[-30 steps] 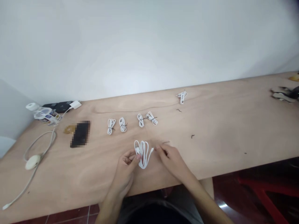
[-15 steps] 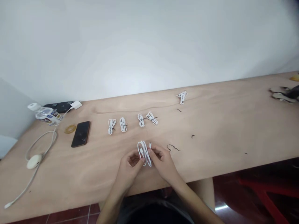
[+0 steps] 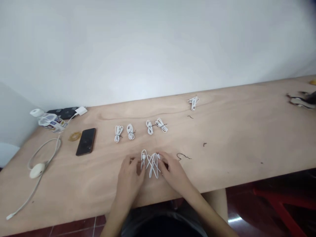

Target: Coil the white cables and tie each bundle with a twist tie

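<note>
A white USB cable (image 3: 153,166) lies in loose, crossing loops between my two hands at the front of the table. My left hand (image 3: 130,176) is closed on its left loop, thumb and fingers beside the USB plug. On the other side my right hand (image 3: 174,171) pinches the cable near a white connector at the top of the loops. A thin black tie (image 3: 184,156) lies just right of my right hand. Beyond my hands rest several bundled white cables (image 3: 130,131), bound with black ties.
Another white cable bundle (image 3: 194,103) lies near the wall, with short black ties (image 3: 204,144) scattered nearby. To the left are a phone (image 3: 86,141), a yellow coil (image 3: 74,136), a plastic bottle (image 3: 51,121), black flat devices (image 3: 66,113) and a long white cord (image 3: 36,187).
The coil has spread from upright loops into crossing ones. My left hand has shifted left with one loop and the USB plug, while my right hand stays at nearly the same place.
</note>
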Demonstrator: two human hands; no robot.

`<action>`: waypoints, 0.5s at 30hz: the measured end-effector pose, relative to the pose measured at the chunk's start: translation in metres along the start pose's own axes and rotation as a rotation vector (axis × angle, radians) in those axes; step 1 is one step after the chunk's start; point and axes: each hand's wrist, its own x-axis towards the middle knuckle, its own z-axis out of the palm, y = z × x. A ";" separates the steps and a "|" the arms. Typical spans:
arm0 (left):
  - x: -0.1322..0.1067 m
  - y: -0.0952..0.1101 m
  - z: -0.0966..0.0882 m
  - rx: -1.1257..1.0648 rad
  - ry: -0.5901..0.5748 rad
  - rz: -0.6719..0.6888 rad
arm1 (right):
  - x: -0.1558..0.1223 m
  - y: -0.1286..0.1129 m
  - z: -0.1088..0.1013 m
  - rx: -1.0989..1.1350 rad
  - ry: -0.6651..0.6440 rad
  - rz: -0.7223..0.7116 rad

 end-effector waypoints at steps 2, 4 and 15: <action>0.001 0.004 -0.002 0.088 -0.031 0.011 | 0.001 -0.004 -0.001 -0.027 -0.028 -0.029; 0.004 0.008 -0.003 0.156 -0.081 0.001 | 0.002 -0.009 -0.001 -0.022 -0.056 -0.057; 0.011 -0.033 -0.010 -0.654 0.163 -0.400 | 0.009 0.004 -0.014 0.440 0.098 0.122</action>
